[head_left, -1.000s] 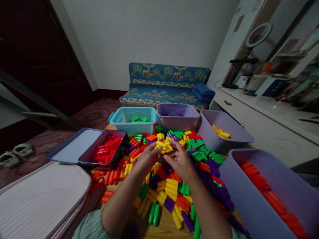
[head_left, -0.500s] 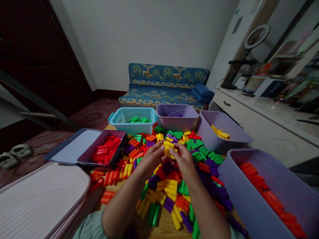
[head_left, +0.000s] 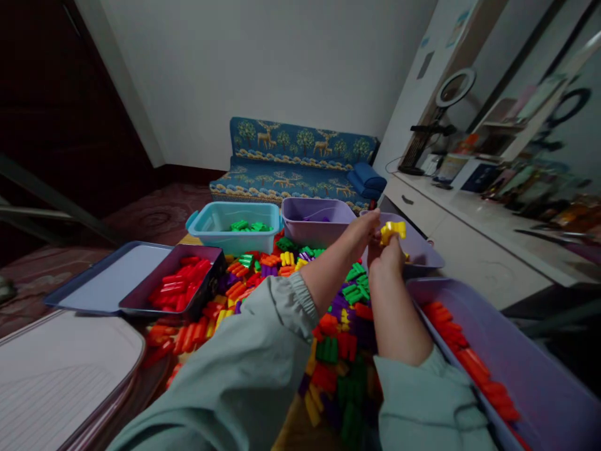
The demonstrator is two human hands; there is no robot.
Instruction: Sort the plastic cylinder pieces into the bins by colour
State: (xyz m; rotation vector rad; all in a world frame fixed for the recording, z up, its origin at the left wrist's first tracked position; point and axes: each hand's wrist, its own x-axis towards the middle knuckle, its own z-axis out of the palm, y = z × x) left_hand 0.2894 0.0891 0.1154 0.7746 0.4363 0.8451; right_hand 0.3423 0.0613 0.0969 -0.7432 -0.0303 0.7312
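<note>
My right hand (head_left: 387,258) is closed on yellow plastic building blocks (head_left: 393,232), held above the back right lilac bin (head_left: 421,252). Close against them on the left, my left hand (head_left: 364,233) is closed too, its fingertips partly hidden behind the blocks. Below my arms lies a heap of mixed blocks in green, orange, purple and yellow, including green blocks (head_left: 355,288). My hands cover most of that bin's inside.
A turquoise bin (head_left: 235,239) with green blocks and a purple bin (head_left: 319,233) stand at the back. An open dark case (head_left: 218,282) with red blocks is on the left. The front right bin (head_left: 530,382) holds orange-red blocks.
Both hands have moved right and away from me, from above the heap to above the back right bin, carrying the yellow blocks. The camera view has turned slightly right.
</note>
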